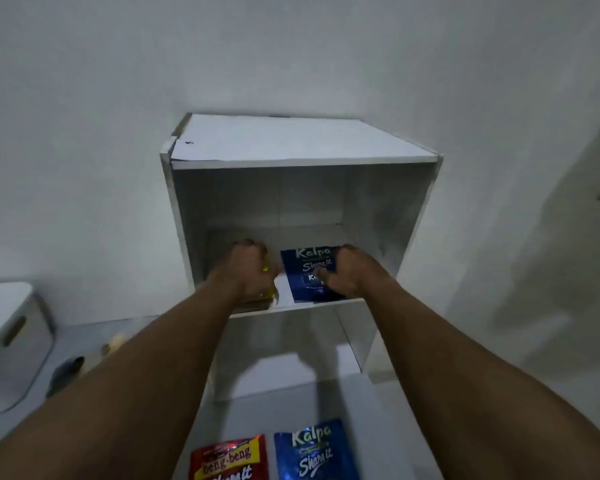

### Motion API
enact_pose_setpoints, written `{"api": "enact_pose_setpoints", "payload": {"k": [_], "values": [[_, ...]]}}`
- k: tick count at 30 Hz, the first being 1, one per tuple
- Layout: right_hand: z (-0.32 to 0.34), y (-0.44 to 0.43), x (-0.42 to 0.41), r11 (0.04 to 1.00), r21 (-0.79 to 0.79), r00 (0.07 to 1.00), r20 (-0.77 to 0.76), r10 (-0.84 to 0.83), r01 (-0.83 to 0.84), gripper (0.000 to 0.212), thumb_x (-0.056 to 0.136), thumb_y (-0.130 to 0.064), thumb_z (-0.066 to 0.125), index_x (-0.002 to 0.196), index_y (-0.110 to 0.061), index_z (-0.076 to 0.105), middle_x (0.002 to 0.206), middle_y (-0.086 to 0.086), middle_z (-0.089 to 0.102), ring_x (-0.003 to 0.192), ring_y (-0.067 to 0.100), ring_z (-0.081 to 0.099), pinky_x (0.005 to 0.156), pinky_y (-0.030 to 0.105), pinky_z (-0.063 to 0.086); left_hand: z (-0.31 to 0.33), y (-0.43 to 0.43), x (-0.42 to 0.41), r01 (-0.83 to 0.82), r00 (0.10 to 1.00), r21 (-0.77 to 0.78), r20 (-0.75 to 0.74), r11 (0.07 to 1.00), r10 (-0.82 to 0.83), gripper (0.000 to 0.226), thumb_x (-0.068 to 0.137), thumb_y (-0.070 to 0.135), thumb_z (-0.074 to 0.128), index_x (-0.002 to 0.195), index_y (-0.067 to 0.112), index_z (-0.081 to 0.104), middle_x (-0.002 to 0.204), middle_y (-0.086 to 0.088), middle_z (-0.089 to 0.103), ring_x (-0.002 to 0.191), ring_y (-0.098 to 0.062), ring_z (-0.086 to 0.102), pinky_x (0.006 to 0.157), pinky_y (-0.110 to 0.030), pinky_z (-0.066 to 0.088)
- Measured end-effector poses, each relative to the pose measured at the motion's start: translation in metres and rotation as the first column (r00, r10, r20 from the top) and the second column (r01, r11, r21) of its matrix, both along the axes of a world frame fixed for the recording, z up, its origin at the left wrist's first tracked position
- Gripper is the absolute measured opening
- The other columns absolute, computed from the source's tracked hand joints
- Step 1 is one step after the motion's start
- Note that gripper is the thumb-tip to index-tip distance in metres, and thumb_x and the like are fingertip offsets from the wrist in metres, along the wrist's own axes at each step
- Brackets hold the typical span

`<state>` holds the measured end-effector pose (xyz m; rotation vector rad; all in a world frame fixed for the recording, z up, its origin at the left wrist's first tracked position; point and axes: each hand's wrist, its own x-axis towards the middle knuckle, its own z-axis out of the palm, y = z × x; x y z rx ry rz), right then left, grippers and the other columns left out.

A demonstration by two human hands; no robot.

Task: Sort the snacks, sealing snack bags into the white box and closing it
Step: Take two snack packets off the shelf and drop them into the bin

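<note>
Both my arms reach into the upper shelf of a white open cabinet [305, 161]. My left hand [250, 271] grips a yellow snack bag [270, 295], mostly hidden under the fingers. My right hand [354, 275] pinches a blue Kalpa bag [305, 271] lying on the shelf board. On the floor in front lie a red beng-beng bag [229, 459] and a second blue Kalpa bag [312, 452]. A white box with a handle slot [11, 330] stands at the far left on the floor.
The cabinet stands against a white wall, with a lower open compartment [291, 355] beneath the shelf. A dark object [65, 374] and a pale object [113, 344] lie on the floor between the white box and the cabinet.
</note>
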<state>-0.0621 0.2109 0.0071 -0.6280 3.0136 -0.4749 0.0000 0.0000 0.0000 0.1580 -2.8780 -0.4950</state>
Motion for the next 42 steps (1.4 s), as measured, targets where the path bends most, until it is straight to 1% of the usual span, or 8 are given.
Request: {"api": "enact_pose_setpoints", "payload": {"k": [10, 16, 19, 23, 29, 35, 39, 42], "values": [[-0.053, -0.007, -0.062, 0.989, 0.147, 0.987, 0.160, -0.032, 0.008, 0.082, 0.081, -0.074, 0.054, 0.139, -0.015, 0.051, 0.143, 0.016, 0.048, 0.130, 0.036, 0.045, 0.106, 0.047, 0.043, -0.031, 0.000, -0.023, -0.219, 0.969, -0.077, 0.100, 0.973, 0.226, 0.066, 0.077, 0.066, 0.047, 0.126, 0.024, 0.061, 0.130, -0.015, 0.057, 0.116, -0.038, 0.053, 0.097, -0.042, 0.047], [-0.055, -0.007, -0.080, 0.978, 0.205, 0.979, 0.203, -0.003, -0.040, 0.098, 0.063, -0.088, 0.049, 0.137, -0.022, 0.050, 0.141, 0.014, 0.052, 0.127, 0.037, 0.045, 0.103, 0.049, 0.040, -0.023, 0.013, -0.034, -0.400, 0.880, 0.005, 0.282, 0.916, 0.383, 0.083, 0.078, 0.069, 0.060, 0.144, 0.022, 0.041, 0.142, -0.019, 0.044, 0.122, -0.038, 0.051, 0.098, -0.038, 0.045], [-0.047, -0.008, -0.083, 0.982, 0.188, 0.980, 0.196, -0.024, -0.014, 0.091, 0.066, -0.077, 0.068, 0.132, -0.016, 0.051, 0.139, 0.017, 0.048, 0.128, 0.038, 0.041, 0.104, 0.047, 0.040, -0.023, 0.011, -0.040, -0.474, 0.857, 0.176, 0.318, 0.863, 0.406, 0.089, 0.073, 0.061, 0.073, 0.145, 0.023, 0.039, 0.137, -0.018, 0.051, 0.119, -0.035, 0.055, 0.096, -0.035, 0.047], [-0.043, -0.008, -0.086, 0.993, 0.116, 0.969, 0.239, -0.058, 0.031, 0.084, 0.066, -0.060, 0.082, 0.130, -0.015, 0.051, 0.135, 0.016, 0.049, 0.128, 0.038, 0.038, 0.105, 0.046, 0.041, -0.025, 0.004, -0.046, -0.560, 0.828, 0.441, 0.322, 0.701, 0.459, 0.063, 0.060, 0.043, 0.086, 0.110, 0.016, 0.060, 0.113, -0.013, 0.068, 0.098, -0.032, 0.068, 0.089, -0.042, 0.057], [-0.041, -0.005, -0.083, 0.987, -0.112, 0.979, 0.180, -0.095, 0.116, 0.048, 0.086, -0.013, 0.070, 0.129, -0.005, 0.051, 0.123, 0.020, 0.061, 0.112, 0.034, 0.058, 0.091, 0.035, 0.051, -0.041, -0.014, -0.053, -0.564, 0.814, 0.628, 0.312, 0.536, 0.491, 0.065, 0.047, 0.029, 0.084, 0.106, 0.019, 0.060, 0.101, -0.012, 0.072, 0.090, -0.035, 0.071, 0.079, -0.050, 0.060], [-0.031, -0.002, -0.067, 0.938, -0.322, 0.984, 0.161, -0.077, 0.126, 0.048, 0.085, -0.005, 0.069, 0.130, -0.006, 0.052, 0.122, 0.018, 0.062, 0.107, 0.033, 0.062, 0.093, 0.042, 0.055, -0.023, -0.001, -0.035, -0.496, 0.831, 0.755, 0.269, 0.429, 0.487, 0.044, 0.075, 0.018, 0.078, 0.112, 0.007, 0.056, 0.111, -0.014, 0.067, 0.101, -0.035, 0.066, 0.089, -0.048, 0.056], [-0.016, 0.006, -0.041, 0.888, -0.441, 0.988, 0.127, -0.084, 0.132, 0.057, 0.084, -0.001, 0.066, 0.136, -0.011, 0.043, 0.120, 0.015, 0.064, 0.104, 0.033, 0.064, 0.089, 0.045, 0.056, -0.023, -0.003, -0.030, -0.398, 0.883, 0.822, 0.223, 0.408, 0.413, 0.047, 0.073, 0.014, 0.079, 0.114, 0.013, 0.056, 0.115, -0.014, 0.066, 0.100, -0.037, 0.067, 0.088, -0.052, 0.056], [-0.001, 0.016, -0.009, 0.854, -0.502, 0.990, 0.110, -0.092, 0.136, 0.058, 0.085, 0.000, 0.063, 0.137, -0.016, 0.043, 0.116, 0.008, 0.066, 0.100, 0.026, 0.063, 0.083, 0.034, 0.052, -0.018, -0.002, -0.016, -0.315, 0.926, 0.871, 0.194, 0.377, 0.325, 0.040, 0.066, 0.014, 0.080, 0.101, 0.016, 0.060, 0.113, -0.012, 0.070, 0.094, -0.036, 0.071, 0.085, -0.053, 0.057]]}}
